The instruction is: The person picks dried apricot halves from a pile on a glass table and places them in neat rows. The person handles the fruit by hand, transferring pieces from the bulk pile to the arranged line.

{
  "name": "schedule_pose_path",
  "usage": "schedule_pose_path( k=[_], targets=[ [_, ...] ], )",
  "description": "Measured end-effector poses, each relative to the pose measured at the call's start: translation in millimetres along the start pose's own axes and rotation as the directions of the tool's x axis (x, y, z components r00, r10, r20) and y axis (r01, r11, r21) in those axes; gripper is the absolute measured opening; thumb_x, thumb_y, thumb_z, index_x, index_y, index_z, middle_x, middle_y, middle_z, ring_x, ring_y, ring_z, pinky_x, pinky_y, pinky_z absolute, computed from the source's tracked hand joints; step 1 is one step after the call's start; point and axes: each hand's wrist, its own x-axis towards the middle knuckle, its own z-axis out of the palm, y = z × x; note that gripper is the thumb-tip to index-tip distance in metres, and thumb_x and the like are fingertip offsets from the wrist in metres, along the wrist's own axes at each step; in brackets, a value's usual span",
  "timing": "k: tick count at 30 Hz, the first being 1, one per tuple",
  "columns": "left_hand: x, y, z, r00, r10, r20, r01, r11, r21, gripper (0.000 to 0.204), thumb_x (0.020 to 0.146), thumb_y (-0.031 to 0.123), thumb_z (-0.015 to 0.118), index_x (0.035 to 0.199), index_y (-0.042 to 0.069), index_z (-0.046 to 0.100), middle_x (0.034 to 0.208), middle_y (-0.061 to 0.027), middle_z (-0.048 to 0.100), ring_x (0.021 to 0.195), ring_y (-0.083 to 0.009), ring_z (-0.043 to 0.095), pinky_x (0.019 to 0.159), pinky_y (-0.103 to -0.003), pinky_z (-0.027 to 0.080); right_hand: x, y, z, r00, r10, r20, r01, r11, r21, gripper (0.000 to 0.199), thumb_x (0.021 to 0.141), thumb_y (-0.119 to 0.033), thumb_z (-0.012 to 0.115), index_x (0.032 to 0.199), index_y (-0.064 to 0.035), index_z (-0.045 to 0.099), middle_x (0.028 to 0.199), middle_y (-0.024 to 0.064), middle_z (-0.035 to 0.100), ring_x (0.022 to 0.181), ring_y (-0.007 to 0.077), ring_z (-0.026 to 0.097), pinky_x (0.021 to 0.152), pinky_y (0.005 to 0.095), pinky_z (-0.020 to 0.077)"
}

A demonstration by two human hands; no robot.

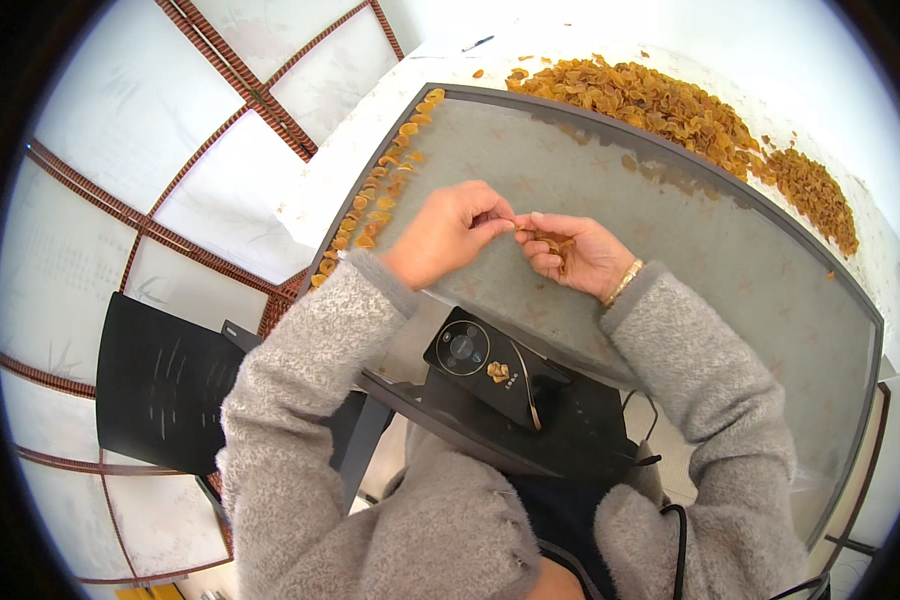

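My left hand (455,228) is closed in a pinch, its thumb and forefinger meeting the fingertips of my right hand over a grey-green panel. A small amber dried slice seems to sit between the touching fingertips, mostly hidden. Palm turned up, my right hand (592,258) curls around several amber slices (560,244). Beyond my left wrist, more curved slices (377,203) lie in slanting rows along the panel's left edge. The dark-framed panel (730,290) spreads under both hands.
A large heap of amber slices (635,100) lies past the panel's far edge, with a smaller heap (812,192) to its right. Below my hands is a black box (470,345) with a round dial and slices on it. A black chair (165,385) stands left; a pen (478,44) lies far off.
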Motion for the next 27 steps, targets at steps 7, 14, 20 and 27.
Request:
schedule_pose_path(
  k=[7,14,20,27],
  targets=[
    [23.7,-48.4,-49.0,0.892,-0.443,-0.085,0.423,0.887,-0.188,0.017,0.092,0.017,0.071,0.096,0.002,0.071,0.084,0.0001,0.068,0.071,-0.0073,0.057,0.063,-0.024,0.047,-3.8,-0.5,3.8,0.999,-0.051,0.006,0.051,0.993,-0.103,0.029,0.1,-0.015,0.055,0.123,0.0033,0.058,0.096,0.0047,0.06,0.071,0.0088,0.048,0.055,0.021,0.0412],
    [56.8,-133.9,-91.9,0.8,-0.537,-0.27,0.534,0.841,-0.088,0.025,0.09,0.021,0.073,0.097,-0.003,0.07,0.083,-0.0053,0.069,0.069,-0.0115,0.06,0.064,-0.026,0.05,0.9,-0.6,3.0,0.999,-0.042,0.006,0.042,0.987,-0.154,0.028,0.101,-0.016,0.056,0.12,0.0034,0.06,0.09,0.0027,0.062,0.07,0.008,0.05,0.054,0.0215,0.0411],
    [71.5,-156.3,-90.2,0.777,-0.566,-0.277,0.569,0.819,-0.078,0.021,0.086,0.017,0.074,0.091,-0.003,0.074,0.074,-0.0077,0.069,0.061,-0.0127,0.059,0.058,-0.028,0.049,0.9,-0.9,-0.6,0.999,-0.031,0.011,0.033,0.989,-0.146,0.027,0.101,-0.017,0.055,0.118,0.0036,0.062,0.09,0.0026,0.063,0.069,0.0077,0.05,0.053,0.0212,0.0401],
    [69.1,-153.4,-85.6,0.788,-0.51,-0.345,0.57,0.816,0.096,0.022,0.083,0.02,0.075,0.082,-0.002,0.073,0.073,-0.0089,0.069,0.058,-0.0149,0.06,0.057,-0.031,0.049,2.7,0.5,0.4,0.999,-0.044,0.019,0.047,0.981,-0.19,0.027,0.101,-0.017,0.055,0.117,0.0035,0.062,0.089,0.0032,0.064,0.067,0.008,0.05,0.052,0.0211,0.0399]
  ],
)
